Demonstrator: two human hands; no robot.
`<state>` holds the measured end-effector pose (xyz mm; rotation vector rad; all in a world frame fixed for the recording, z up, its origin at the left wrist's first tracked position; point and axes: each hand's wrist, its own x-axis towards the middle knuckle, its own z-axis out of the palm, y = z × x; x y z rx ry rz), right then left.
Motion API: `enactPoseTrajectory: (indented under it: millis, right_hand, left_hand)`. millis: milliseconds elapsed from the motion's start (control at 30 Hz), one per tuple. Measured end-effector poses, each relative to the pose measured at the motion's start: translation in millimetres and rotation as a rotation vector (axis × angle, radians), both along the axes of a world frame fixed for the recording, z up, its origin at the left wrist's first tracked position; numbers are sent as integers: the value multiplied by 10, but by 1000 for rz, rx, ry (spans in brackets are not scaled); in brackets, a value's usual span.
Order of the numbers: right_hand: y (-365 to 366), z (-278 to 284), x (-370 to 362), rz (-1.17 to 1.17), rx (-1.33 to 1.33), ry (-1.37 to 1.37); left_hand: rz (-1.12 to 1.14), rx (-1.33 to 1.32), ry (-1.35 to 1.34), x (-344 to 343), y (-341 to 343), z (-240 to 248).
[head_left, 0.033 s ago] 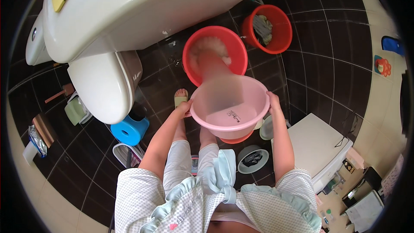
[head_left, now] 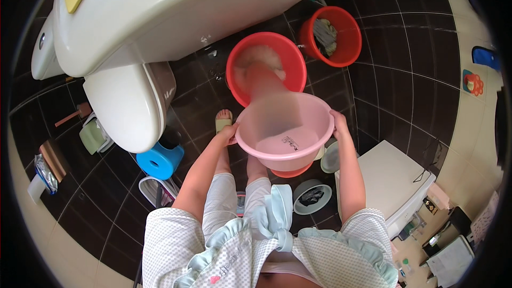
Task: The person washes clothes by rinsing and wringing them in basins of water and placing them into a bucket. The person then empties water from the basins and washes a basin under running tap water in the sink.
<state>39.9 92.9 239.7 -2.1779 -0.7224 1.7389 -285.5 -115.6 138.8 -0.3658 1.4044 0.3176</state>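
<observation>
A pink plastic basin (head_left: 312,114) hangs in front of me, held up by its rim and tipped forward. My left hand (head_left: 228,134) grips the left side of the rim, and my right hand (head_left: 339,124) is closed on the right side. Just beyond it, a red basin (head_left: 295,61) on the floor holds pale, frothy-looking contents. A blurred grey-brown streak runs from inside the pink basin over its far rim into the red one; it looks like pouring water, though the blur hides its detail. An orange-red round thing (head_left: 292,172) shows partly from under the pink basin.
A red bucket (head_left: 350,32) with grey-green cloth (head_left: 324,36) stands far right. To the left are a white toilet (head_left: 125,109) and a blue stool (head_left: 160,161). A grey basin (head_left: 304,209) with dark cloth sits near my legs, left of a white cabinet-like box (head_left: 389,181).
The greyish patch inside the pink basin reaches less far toward me than before. Both hands keep their grip, almost unmoved.
</observation>
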Motion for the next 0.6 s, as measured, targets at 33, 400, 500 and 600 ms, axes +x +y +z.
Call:
enactPoseTrajectory:
  millis: [33, 400, 500, 600]
  right_hand:
    - [129, 4, 54, 65, -1, 32]
    - [1106, 590, -1474, 475, 144, -111]
    - [1191, 712, -1937, 591, 149, -51]
    - [1094, 852, -2455, 673, 161, 21]
  left_hand:
    - [3, 7, -13, 36, 57, -6]
    - [429, -135, -601, 712, -134, -220]
    - [543, -24, -797, 784, -223, -275]
    - [553, 23, -757, 655, -440, -411]
